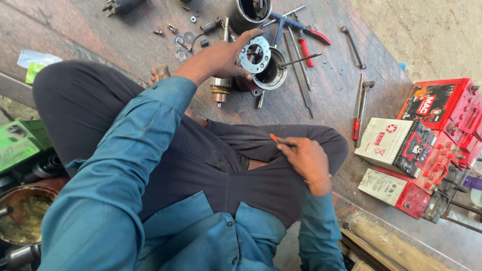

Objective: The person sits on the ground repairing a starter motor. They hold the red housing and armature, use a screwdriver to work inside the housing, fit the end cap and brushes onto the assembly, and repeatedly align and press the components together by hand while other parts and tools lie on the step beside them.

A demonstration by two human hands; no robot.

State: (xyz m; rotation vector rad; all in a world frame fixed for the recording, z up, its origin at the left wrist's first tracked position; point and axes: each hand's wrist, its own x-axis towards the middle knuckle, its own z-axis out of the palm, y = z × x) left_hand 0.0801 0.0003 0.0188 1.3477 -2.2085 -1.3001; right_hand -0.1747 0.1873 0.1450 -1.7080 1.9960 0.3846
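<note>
Now we reach our left hand (221,57) far, fingers spread over the round metal plate (255,54), our right hand (307,159) near, pinching a small orange-tipped tool (274,138) on our knee.

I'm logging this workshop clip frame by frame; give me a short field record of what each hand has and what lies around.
left hand: fingers spread over a round grey metal end plate with holes
under it: a cup-shaped grey metal housing
right hand: rests on the lap, holding a thin orange-handled tool
floor tools: red-handled pliers, red-handled screwdriver
right side: red and white box-shaped batteries
</note>
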